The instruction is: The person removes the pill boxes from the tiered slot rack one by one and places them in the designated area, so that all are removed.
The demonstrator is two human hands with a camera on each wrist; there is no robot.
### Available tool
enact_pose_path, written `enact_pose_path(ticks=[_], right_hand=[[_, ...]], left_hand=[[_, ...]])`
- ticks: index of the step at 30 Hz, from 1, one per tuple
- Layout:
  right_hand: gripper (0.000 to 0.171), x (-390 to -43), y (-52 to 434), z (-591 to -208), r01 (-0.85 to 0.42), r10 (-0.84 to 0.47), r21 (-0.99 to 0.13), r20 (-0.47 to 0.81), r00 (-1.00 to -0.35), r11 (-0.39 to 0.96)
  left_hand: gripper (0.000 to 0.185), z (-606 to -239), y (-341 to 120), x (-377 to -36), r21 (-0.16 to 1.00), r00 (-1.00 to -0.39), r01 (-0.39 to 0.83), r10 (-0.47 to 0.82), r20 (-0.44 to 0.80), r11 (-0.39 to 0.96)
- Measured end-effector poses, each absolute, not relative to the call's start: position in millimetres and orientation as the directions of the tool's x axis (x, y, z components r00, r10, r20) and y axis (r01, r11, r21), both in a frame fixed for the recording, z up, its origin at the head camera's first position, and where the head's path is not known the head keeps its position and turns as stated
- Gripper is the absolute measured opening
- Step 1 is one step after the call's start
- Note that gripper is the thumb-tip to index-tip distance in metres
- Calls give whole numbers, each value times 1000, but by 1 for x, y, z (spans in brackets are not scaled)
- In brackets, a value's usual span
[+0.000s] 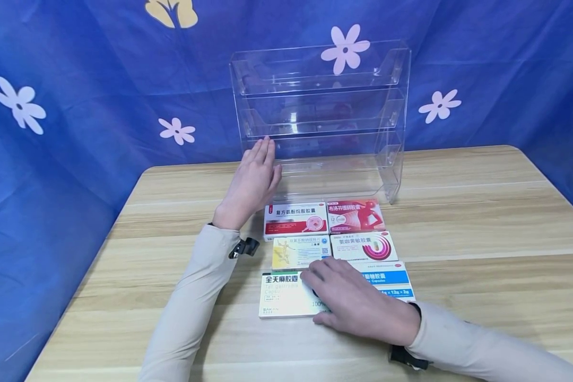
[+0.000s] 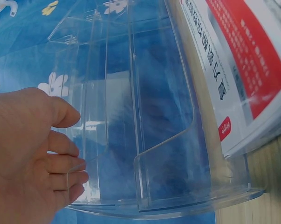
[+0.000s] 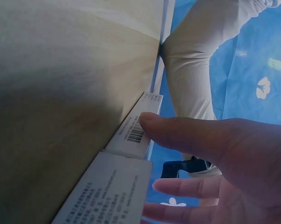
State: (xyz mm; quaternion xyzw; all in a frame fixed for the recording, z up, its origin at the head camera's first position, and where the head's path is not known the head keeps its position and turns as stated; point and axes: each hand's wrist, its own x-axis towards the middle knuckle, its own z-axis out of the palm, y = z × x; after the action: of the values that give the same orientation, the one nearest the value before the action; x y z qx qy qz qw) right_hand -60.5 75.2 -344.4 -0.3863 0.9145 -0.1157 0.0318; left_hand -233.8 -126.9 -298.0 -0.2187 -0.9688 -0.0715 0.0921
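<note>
Six medicine boxes lie in a two-by-three block on the wooden table [image 1: 482, 212]. My right hand [image 1: 336, 297] lies over the front row. Its thumb presses the barcoded near edge of the white-and-green box [image 1: 281, 294] [image 3: 133, 133], and its fingers reach across the top; it also covers part of the blue-and-white box [image 1: 393, 278]. The right hand [image 3: 152, 154] shows the same hold in the right wrist view. My left hand [image 1: 257, 170] [image 2: 72, 144] is held up flat, fingers straight, beside the left end of the clear acrylic rack [image 1: 320, 116] [image 2: 145, 116]. Whether it touches the rack is unclear.
Behind the front row lie a yellow box [image 1: 296, 252], a white box with magenta rings [image 1: 365, 246], a red-and-white box [image 1: 295, 218] [image 2: 243, 70] and a pink-red box [image 1: 355, 215]. The three-tier rack holds nothing. A blue flowered cloth [image 1: 76, 106] hangs behind the table.
</note>
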Motion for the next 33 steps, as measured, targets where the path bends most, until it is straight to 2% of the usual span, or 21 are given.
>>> enact_pose_path(ticks=[20, 27, 30, 33], right_hand=[[62, -62, 79, -345, -646, -667, -274, 20, -745, 713], [70, -66, 98, -337, -534, -582, -364, -26, -813, 763], [79, -66, 112, -335, -492, -543, -358, -53, -838, 794], [86, -64, 121, -337, -483, -542, -354, -84, -836, 801]], left_hand=[[59, -299, -126, -233, 111, -892, 432, 406, 201, 895], [59, -301, -125, -234, 111, -888, 438, 411, 204, 892], [60, -300, -125, -235, 111, -885, 445, 417, 207, 889], [60, -300, -127, -235, 105, -886, 443, 416, 207, 891]])
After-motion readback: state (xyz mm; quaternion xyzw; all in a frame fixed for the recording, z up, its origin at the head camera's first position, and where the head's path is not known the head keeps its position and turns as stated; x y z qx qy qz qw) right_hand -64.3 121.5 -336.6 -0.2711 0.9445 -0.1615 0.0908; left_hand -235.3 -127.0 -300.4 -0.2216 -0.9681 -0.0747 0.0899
